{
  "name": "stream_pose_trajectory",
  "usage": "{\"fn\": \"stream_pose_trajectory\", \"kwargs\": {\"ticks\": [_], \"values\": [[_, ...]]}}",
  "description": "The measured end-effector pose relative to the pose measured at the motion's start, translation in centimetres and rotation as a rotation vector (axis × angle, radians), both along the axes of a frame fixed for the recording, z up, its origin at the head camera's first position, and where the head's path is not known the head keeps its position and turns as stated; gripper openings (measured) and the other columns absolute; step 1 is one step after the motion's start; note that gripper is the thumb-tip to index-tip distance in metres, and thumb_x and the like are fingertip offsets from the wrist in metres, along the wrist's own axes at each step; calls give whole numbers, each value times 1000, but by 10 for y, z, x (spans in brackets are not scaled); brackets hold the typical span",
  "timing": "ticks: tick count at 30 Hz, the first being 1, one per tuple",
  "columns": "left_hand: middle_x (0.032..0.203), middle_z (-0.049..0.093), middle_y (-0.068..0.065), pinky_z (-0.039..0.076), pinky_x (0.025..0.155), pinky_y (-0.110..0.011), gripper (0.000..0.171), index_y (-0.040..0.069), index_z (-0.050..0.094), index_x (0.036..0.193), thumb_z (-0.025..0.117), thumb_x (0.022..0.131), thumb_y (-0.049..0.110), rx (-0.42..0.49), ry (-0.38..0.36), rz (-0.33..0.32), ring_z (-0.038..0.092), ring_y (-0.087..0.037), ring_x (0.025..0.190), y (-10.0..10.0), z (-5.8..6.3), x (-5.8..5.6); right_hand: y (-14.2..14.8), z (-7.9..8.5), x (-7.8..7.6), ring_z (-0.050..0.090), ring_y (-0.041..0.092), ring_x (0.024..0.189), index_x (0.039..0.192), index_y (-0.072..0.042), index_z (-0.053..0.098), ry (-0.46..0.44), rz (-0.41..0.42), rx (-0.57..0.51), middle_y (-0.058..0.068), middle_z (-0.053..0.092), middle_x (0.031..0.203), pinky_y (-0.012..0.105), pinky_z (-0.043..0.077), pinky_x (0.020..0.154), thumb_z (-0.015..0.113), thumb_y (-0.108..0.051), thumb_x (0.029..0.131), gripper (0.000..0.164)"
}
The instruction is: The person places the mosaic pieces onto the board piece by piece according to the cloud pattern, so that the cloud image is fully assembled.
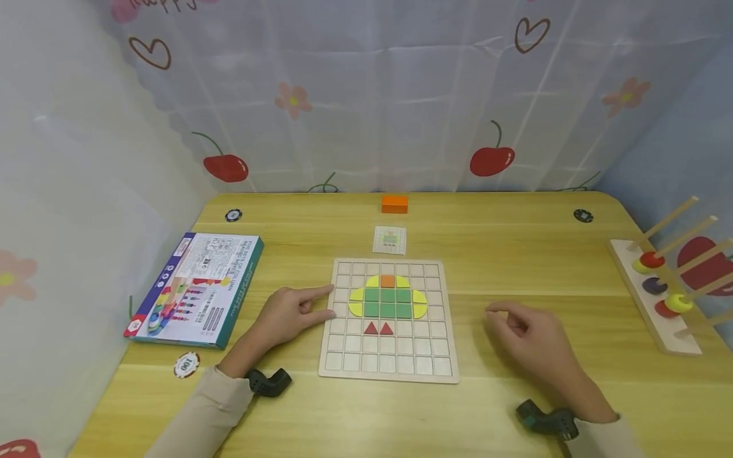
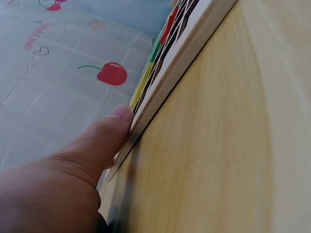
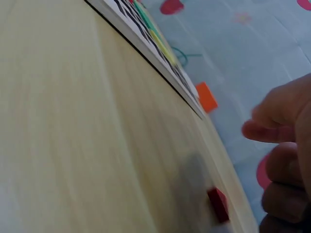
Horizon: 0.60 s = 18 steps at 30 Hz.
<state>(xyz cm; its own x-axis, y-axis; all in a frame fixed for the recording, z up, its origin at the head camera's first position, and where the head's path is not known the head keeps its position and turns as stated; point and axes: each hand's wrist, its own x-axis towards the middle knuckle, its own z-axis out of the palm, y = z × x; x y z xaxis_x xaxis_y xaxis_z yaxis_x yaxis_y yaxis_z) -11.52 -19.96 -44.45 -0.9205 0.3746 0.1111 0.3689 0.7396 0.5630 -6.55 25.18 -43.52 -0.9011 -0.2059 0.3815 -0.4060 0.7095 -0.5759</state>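
A square wooden grid board [image 1: 389,364] holds flat coloured tiles: an orange square [image 1: 387,281], several green squares [image 1: 387,310], yellow rounded pieces [image 1: 420,297] at the sides and two red triangles [image 1: 371,328] below. At its left edge my left hand [image 1: 291,313] has thumb and index finger extended, the tips touching the rim. Close up, the left thumb [image 2: 109,128] lies along the board's side. To the right of the board my right hand [image 1: 532,343] is raised over the table, fingers curled, thumb and index tips together, with nothing visible between them.
A small pattern card [image 1: 390,240] and an orange block [image 1: 394,204] lie behind the board. On the left is a boxed toy [image 1: 195,289]; on the right, a peg stand [image 1: 653,296] with beads. A red block [image 3: 218,205] shows below the right hand.
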Motion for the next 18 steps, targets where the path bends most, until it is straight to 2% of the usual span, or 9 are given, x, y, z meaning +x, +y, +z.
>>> {"fn": "stream_pose_trajectory", "kwargs": {"ticks": [4, 8, 18], "values": [[55, 35, 14, 27, 50, -24, 54, 26, 69, 136, 74, 90, 54, -7, 0, -2, 27, -2, 50, 0, 0, -1, 27, 1, 10, 30, 1, 47, 107, -21, 77, -122, 10, 49, -15, 36, 56, 23, 32, 45, 80, -17, 92, 16], [54, 36, 14, 27, 50, -24, 54, 26, 69, 135, 74, 90, 54, -9, 9, -7, 28, -2, 50, -1, 0, -2, 40, 2, 15, 30, 0, 46, 114, -22, 76, -178, 28, 89, -17, 36, 56, 22, 32, 44, 81, -20, 91, 24], [54, 35, 14, 27, 49, -24, 53, 26, 70, 135, 73, 90, 54, -3, 4, -8, 28, -2, 50, 0, -2, -1, 46, -1, 18, 34, 2, 46, 122, -21, 75, -227, -9, 166, -16, 40, 55, 24, 32, 45, 77, -29, 95, 29]]}}
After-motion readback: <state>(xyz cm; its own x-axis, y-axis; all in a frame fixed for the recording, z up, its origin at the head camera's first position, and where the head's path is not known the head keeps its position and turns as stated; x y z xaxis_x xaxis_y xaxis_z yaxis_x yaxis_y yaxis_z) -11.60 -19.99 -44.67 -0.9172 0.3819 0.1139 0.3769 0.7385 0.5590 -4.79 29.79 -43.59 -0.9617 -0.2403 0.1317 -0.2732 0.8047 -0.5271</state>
